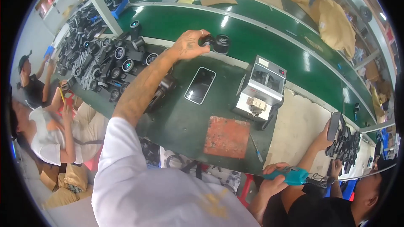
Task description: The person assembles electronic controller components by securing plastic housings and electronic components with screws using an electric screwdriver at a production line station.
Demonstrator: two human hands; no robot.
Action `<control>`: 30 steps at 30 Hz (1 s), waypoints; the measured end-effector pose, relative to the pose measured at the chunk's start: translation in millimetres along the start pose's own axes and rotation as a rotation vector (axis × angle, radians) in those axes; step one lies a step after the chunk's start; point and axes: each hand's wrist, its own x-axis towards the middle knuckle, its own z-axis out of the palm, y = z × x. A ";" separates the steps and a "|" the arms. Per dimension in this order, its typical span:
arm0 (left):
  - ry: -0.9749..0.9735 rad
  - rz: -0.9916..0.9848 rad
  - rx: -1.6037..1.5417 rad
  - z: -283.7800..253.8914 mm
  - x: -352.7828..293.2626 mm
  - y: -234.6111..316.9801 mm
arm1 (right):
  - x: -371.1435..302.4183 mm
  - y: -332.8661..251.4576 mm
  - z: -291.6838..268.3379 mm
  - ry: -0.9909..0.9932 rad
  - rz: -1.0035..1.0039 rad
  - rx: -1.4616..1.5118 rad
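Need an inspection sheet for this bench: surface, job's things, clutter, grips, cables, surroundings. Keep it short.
Surface: dark green bench top, worn red mat near its front edge.
Job's things: small black part, teal handheld tool; black cylinder beside the small part.
Clutter: heap of black parts at left; phone; slim tool right of the mat.
Grips: left grip closed on the small black part; right grip around the teal tool.
Cables: dark coiled cord by the teal tool; far end unclear.
Surroundings: boxy machine, green belt, co-workers both sides.
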 end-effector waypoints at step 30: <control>0.008 -0.749 -1.736 65.9 -275.5 188.8 | -14.5 -0.4 12.6 -0.173 0.031 -0.025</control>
